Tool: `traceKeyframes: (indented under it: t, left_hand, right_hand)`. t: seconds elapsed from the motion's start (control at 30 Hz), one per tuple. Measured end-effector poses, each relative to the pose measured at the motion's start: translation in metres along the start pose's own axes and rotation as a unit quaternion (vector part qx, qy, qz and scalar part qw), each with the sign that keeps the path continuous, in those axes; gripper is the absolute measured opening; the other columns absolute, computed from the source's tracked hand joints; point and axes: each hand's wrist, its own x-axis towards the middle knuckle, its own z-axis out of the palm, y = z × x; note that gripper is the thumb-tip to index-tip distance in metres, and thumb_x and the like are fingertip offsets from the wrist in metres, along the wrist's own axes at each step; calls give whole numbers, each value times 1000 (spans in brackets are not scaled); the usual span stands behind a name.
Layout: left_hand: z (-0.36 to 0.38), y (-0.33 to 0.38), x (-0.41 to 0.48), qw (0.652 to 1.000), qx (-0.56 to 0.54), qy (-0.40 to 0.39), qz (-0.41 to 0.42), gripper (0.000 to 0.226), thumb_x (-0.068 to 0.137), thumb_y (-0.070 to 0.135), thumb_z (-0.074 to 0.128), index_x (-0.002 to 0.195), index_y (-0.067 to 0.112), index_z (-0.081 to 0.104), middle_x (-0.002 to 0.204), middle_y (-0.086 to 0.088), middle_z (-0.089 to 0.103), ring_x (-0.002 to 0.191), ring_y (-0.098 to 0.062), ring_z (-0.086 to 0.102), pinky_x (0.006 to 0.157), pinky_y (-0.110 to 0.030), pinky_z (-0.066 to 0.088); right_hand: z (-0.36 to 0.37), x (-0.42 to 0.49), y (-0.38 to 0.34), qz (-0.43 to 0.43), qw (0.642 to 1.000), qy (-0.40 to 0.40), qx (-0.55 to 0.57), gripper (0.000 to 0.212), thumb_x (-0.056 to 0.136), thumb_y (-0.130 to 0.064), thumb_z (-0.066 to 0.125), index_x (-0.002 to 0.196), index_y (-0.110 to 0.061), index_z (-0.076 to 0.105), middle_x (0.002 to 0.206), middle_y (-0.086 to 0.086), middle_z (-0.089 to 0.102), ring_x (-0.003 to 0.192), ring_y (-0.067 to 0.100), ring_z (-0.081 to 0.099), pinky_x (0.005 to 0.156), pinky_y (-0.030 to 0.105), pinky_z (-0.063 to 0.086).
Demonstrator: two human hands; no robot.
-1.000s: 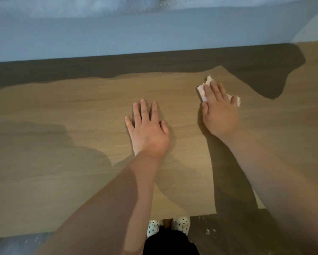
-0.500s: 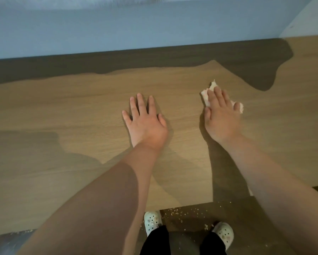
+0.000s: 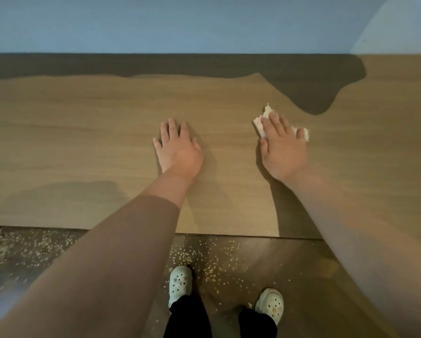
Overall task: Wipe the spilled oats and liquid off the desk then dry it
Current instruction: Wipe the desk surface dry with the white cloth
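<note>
A wooden desk point(image 3: 82, 142) fills the middle of the head view. My left hand point(image 3: 177, 148) lies flat on it near the centre, fingers straight. To its right, my right hand point(image 3: 284, 145) presses flat on a crumpled white paper towel point(image 3: 262, 120), whose ends stick out at the fingertips and beside the little finger. No oats or liquid show on the desk surface around my hands.
A blue wall point(image 3: 180, 23) runs along the desk's far edge, with dark shadow below it. Below the desk's near edge, scattered oats point(image 3: 204, 259) lie on the dark floor, thicker at the far left point(image 3: 7, 245). My feet in pale clogs point(image 3: 180, 281) stand among them.
My right hand slid the paper towel slightly toward me and rightward on the desk. The view tipped down and back, bringing the floor, the oats and both feet into sight. My left hand stayed flat.
</note>
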Motion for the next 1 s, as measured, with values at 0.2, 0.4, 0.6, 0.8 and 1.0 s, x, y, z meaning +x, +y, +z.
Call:
traceKeyframes:
  t: [0.2, 0.4, 0.6, 0.8, 1.0]
  left_hand:
    - [23, 54, -63, 999, -10, 16, 46, 53, 104, 30, 24, 156, 19, 15, 164, -6, 2, 151, -25, -6, 122, -47, 2]
    - [48, 93, -90, 999, 14, 29, 17, 58, 103, 40, 19, 156, 23, 5, 164, -9, -7, 150, -25, -10, 120, -48, -2]
    - [51, 95, -90, 999, -1, 53, 8, 61, 101, 43, 25, 156, 23, 10, 164, -8, -2, 151, -24, -7, 120, -47, -1]
    - [52, 95, -91, 998, -14, 67, 5, 60, 101, 42, 28, 156, 23, 14, 164, -8, 1, 151, -23, -5, 120, -47, -1]
    - [51, 96, -92, 997, -18, 72, 4, 60, 101, 42, 28, 156, 24, 14, 164, -8, 1, 151, -22, -5, 120, -47, -1]
  right_hand:
    - [12, -125, 23, -263, 964, -39, -7, 56, 97, -33, 23, 150, -19, 37, 158, 5, 29, 147, 24, 25, 116, 58, 20]
    - [-9, -108, 136, -167, 985, -29, -28, 55, 101, -34, 17, 154, -23, 24, 162, 3, 18, 150, 24, 17, 118, 55, 15]
    - [-10, -83, 107, -42, 999, -14, 16, 58, 99, -31, 21, 156, -19, 18, 163, 7, 11, 151, 26, 8, 117, 59, 15]
    - [-4, -132, 138, -248, 965, -81, -13, 55, 101, -39, 16, 155, -27, 17, 162, -1, 8, 151, 18, 2, 121, 52, 7]
    - [-20, -17, 164, -32, 999, 3, 33, 53, 101, -34, 22, 153, -22, 28, 162, 5, 20, 149, 24, 15, 117, 55, 15]
